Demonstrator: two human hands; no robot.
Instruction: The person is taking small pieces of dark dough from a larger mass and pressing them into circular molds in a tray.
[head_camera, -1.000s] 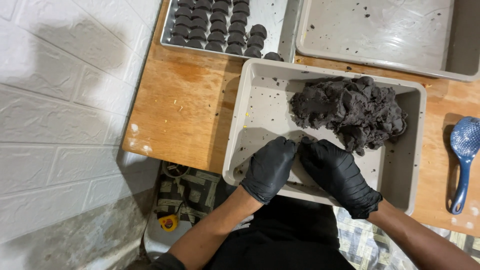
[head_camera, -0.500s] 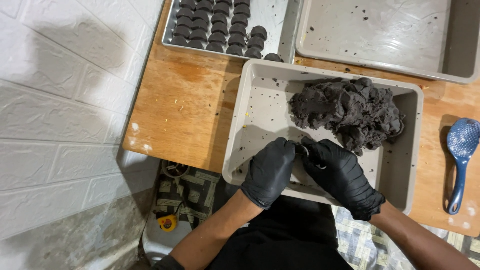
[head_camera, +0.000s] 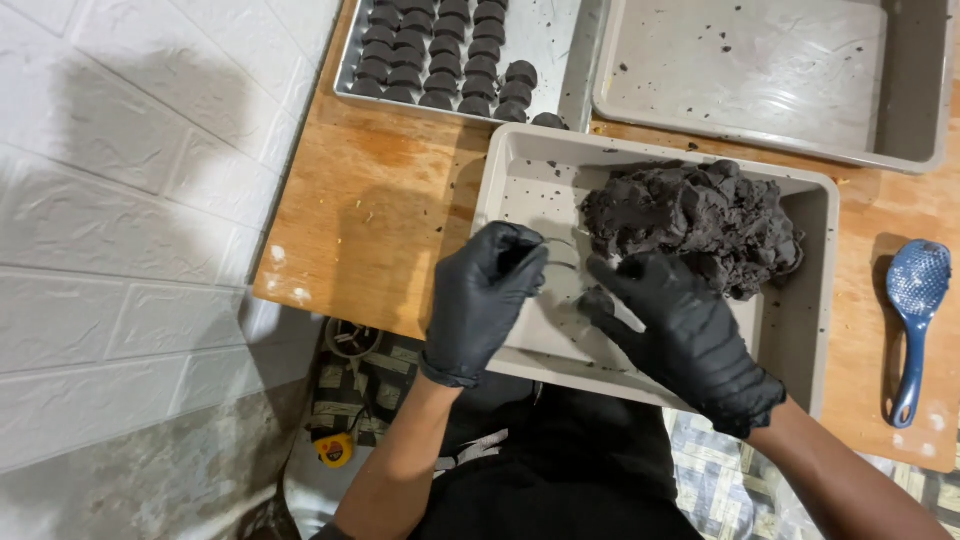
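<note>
Near the surface's front edge, inside the grey tray (head_camera: 800, 330), the dark dough mound (head_camera: 700, 220) lies right of centre; the right hand (head_camera: 690, 335), fingers spread, touches its near edge, while the left hand (head_camera: 485, 290) curls loosely, apparently empty, farther left.

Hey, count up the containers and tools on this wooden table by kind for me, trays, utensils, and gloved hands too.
Grey trays: 3, the near one with the dark dough, an empty one, a metal one with dark pieces.
Blue spoon: 1
Gloved hands: 2, left hand, right hand
Total: 6
</note>
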